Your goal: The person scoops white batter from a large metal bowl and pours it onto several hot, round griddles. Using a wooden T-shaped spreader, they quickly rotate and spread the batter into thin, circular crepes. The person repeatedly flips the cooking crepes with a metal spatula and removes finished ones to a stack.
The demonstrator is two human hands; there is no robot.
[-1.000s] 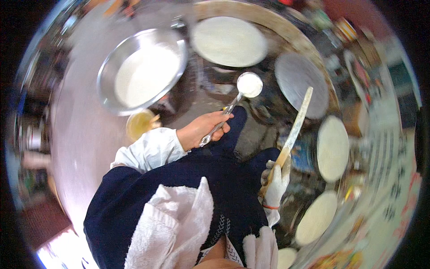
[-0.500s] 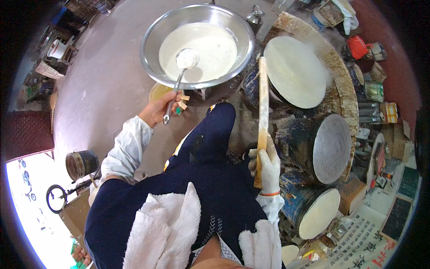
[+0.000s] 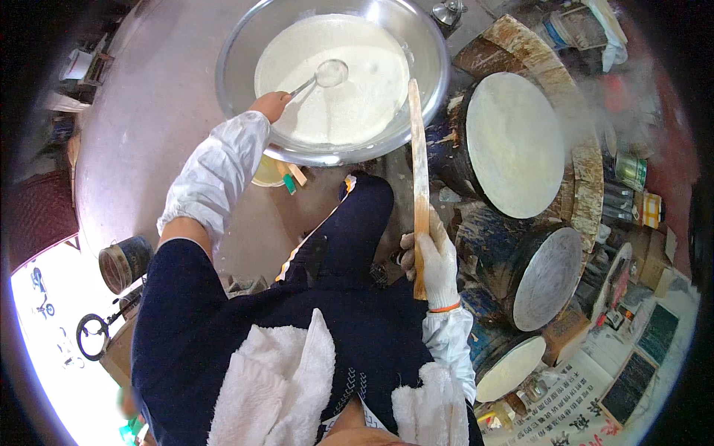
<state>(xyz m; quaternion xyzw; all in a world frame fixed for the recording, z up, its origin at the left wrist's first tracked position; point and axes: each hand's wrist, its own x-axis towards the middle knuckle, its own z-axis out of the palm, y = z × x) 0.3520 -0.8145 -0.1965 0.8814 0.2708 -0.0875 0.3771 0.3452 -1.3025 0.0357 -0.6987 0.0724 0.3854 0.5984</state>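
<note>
A ladle (image 3: 332, 73) is gripped by its handle in my bare left hand (image 3: 272, 105). Its round bowl is over or at the surface of cream-white liquid (image 3: 327, 115) in a wide steel basin (image 3: 428, 70). My right hand (image 3: 437, 260), in a white glove, closes around the lower end of a long flat wooden stick (image 3: 419, 149). The stick points away from me, its pale tip near the basin's right rim. Right of the stick, a round griddle (image 3: 515, 145) is covered with a pale yellowish layer, and steam drifts beside it.
Two more round griddles stand nearer me on the right: one bare grey (image 3: 547, 279), one with a pale layer (image 3: 510, 369). A yellowish container (image 3: 266, 172) with wooden handles sits below the basin. A metal kettle (image 3: 448, 11) is beyond it, a dark bucket (image 3: 125, 264) at left.
My left hand has moved forward over the basin, and the ladle, earlier heaped with white, now sits lower toward the liquid. The view has shifted; my right hand still holds the stick.
</note>
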